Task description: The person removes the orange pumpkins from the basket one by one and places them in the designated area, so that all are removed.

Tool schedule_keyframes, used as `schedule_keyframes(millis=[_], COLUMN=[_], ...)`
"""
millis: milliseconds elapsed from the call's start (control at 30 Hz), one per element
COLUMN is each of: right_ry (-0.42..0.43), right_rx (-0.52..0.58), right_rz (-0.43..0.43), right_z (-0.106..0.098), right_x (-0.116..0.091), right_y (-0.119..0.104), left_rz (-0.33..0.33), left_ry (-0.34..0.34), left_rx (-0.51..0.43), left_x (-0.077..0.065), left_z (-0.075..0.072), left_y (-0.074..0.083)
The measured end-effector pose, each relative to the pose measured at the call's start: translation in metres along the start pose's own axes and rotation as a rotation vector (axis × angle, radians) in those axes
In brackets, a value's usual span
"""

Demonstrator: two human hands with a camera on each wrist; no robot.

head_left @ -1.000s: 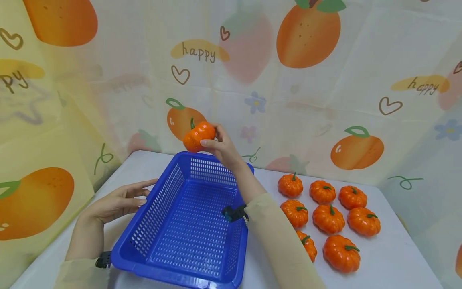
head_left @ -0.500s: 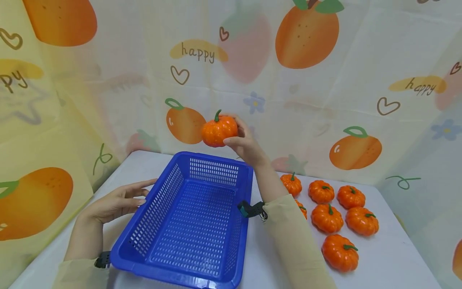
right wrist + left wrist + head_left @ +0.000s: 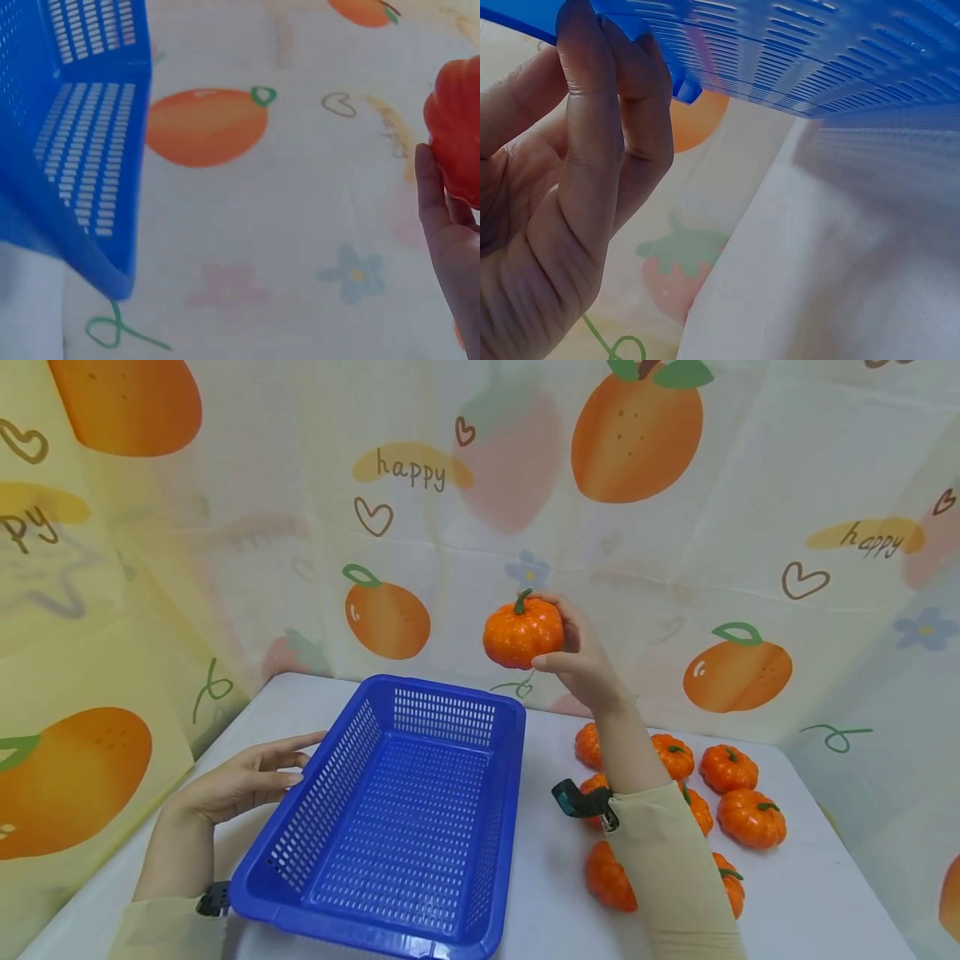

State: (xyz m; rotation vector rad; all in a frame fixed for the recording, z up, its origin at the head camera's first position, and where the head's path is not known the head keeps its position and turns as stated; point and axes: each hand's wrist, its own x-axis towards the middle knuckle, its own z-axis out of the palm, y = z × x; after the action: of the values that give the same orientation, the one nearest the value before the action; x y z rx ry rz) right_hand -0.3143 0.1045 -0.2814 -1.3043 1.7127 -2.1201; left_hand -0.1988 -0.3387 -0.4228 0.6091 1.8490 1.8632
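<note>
In the head view, my right hand (image 3: 588, 664) grips an orange toy pumpkin (image 3: 522, 635) with a green stem, thumb below and in front of it. It is held up in the air, right of the far end of a blue plastic basket (image 3: 375, 935). The right wrist view catches part of that pumpkin (image 3: 457, 131) at its right edge. My left hand (image 3: 243, 781) is outside the basket's left rim, its relaxed fingertips touching it. Seen from the left wrist, the fingers (image 3: 592, 150) reach up to the rim's underside.
Several more pumpkins (image 3: 752, 819) lie on the white table (image 3: 817, 893) to the right, some partly hidden by my right sleeve (image 3: 675, 860). The basket holds nothing. A fruit-printed cloth (image 3: 637, 560) hangs behind the table.
My right hand has carried the pumpkin rightward from over the basket's far rim, and its stem has turned more upright. The left hand and basket have stayed in place.
</note>
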Motion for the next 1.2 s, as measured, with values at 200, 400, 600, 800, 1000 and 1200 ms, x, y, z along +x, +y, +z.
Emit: schedule_keyframes(millis=[200, 400, 600, 800, 1000, 1200], right_ry=[0.071, 0.113, 0.128, 0.183, 0.140, 0.001], right_rx=[0.057, 0.082, 0.093, 0.063, 0.122, 0.215], right_rz=[-0.073, -0.135, -0.181, -0.152, -0.177, -0.186], right_z=[-0.023, -0.046, -0.073, -0.098, -0.120, -0.145], right_x=[-0.027, -0.051, -0.081, -0.113, -0.138, -0.169], right_y=[-0.023, -0.045, -0.057, -0.062, -0.068, -0.071], left_rz=[-0.018, -0.014, -0.006, 0.011, 0.027, -0.005], left_ry=[0.006, 0.004, -0.006, -0.021, -0.034, -0.004], left_rx=[0.011, 0.009, -0.005, -0.027, -0.044, -0.007], left_x=[0.001, 0.000, 0.001, 0.001, 0.000, 0.000], left_z=[0.001, 0.000, 0.001, 0.000, 0.000, 0.000], left_y=[0.000, 0.000, 0.000, -0.002, -0.003, -0.002])
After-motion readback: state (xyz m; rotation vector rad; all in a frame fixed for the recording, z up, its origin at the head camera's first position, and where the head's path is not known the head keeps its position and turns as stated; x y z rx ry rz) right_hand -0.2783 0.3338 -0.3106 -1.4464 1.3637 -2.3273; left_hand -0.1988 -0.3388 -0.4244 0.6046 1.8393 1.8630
